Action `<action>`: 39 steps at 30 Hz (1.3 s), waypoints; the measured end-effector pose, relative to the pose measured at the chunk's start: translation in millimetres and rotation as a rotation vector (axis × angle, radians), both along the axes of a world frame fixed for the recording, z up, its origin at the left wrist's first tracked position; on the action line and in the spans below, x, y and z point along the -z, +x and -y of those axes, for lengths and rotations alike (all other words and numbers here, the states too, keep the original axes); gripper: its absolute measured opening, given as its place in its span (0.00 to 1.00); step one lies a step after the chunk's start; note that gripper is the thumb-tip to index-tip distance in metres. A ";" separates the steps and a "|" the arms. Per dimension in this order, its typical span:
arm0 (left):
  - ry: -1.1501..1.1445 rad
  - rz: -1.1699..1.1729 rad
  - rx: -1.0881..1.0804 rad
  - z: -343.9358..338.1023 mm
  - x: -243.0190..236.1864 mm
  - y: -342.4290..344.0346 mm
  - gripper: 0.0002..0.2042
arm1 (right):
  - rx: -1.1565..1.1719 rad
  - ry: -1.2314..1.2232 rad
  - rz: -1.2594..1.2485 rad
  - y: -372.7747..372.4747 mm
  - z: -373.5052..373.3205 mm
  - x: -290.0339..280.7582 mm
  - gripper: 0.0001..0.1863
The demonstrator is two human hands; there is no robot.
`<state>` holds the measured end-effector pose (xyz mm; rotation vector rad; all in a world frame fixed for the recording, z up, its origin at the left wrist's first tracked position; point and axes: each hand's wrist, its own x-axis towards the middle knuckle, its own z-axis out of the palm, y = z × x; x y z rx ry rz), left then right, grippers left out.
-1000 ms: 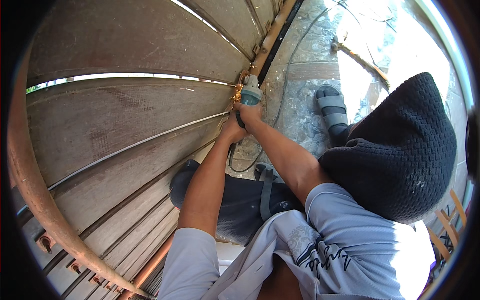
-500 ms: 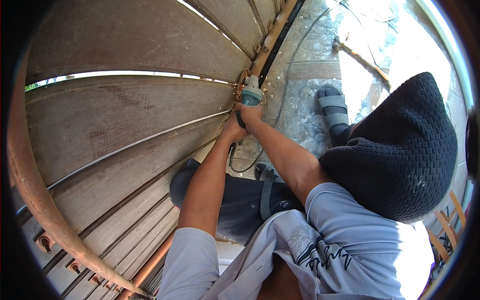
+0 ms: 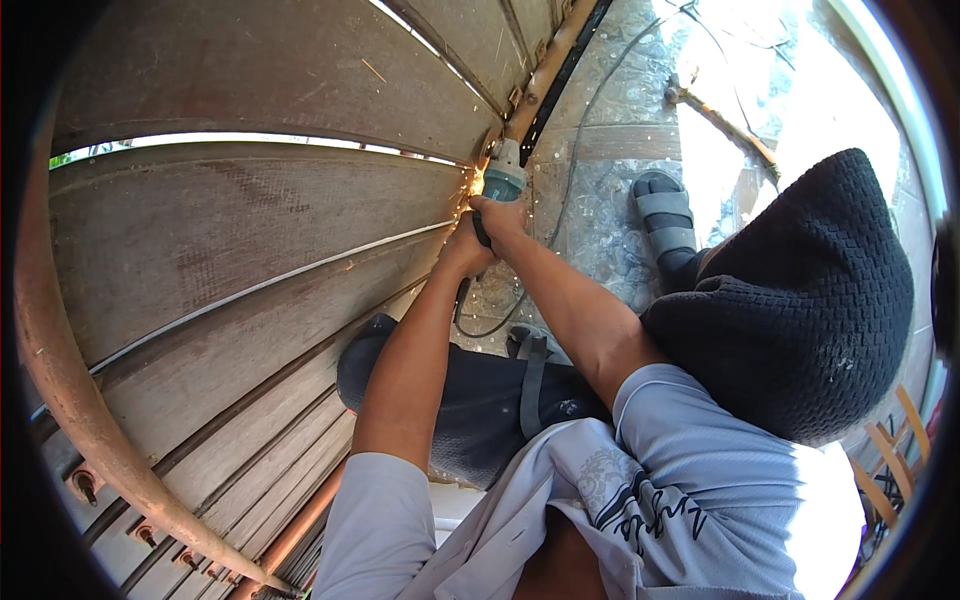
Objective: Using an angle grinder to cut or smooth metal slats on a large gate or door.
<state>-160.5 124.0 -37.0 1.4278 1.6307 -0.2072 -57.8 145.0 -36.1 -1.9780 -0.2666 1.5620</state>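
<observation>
The grinder [image 3: 503, 182] is at the floor's left edge, where the slats [image 3: 260, 200] end against a brown rail [image 3: 548, 80]. Its head is up against that rail and the nearest slat ends. The long axis runs almost straight away from the person, leaning slightly right; the head points to the far end and the rear lies in the hands.

Both hands grip it. The right hand [image 3: 503, 218] is wrapped round the body just behind the head, and the left hand [image 3: 466, 250] is wrapped round the rear, just below and touching the right. The fingers' undersides are hidden.

Half a second ago the sparks [image 3: 475, 186] were sparse and scattered on both sides of the head; now they make a bright, dense glow at its left, close to the hands. I take this to mean the disc is biting harder into metal, though the exact contact is too small to make out.

Farther out, a cable [image 3: 574, 160] loops beneath the hands and runs up the floor [image 3: 605, 225]. To its right are a sandal [image 3: 665, 210] on the right foot and, beyond, what looks like a hammer [image 3: 728, 124], lying diagonally toward the floor's far edge.
</observation>
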 end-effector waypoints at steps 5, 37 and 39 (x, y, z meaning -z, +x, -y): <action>-0.027 0.069 0.052 -1.9 -5.6 11.6 0.30 | 0.020 -0.002 -0.058 7.8 3.2 10.3 0.25; -0.030 0.004 0.036 -3.0 -18.1 13.6 0.28 | -0.008 -0.027 -0.052 6.4 -0.1 0.3 0.27; -0.031 -0.049 0.001 -2.1 -17.9 14.9 0.28 | -0.008 -0.016 -0.031 7.5 2.7 2.1 0.28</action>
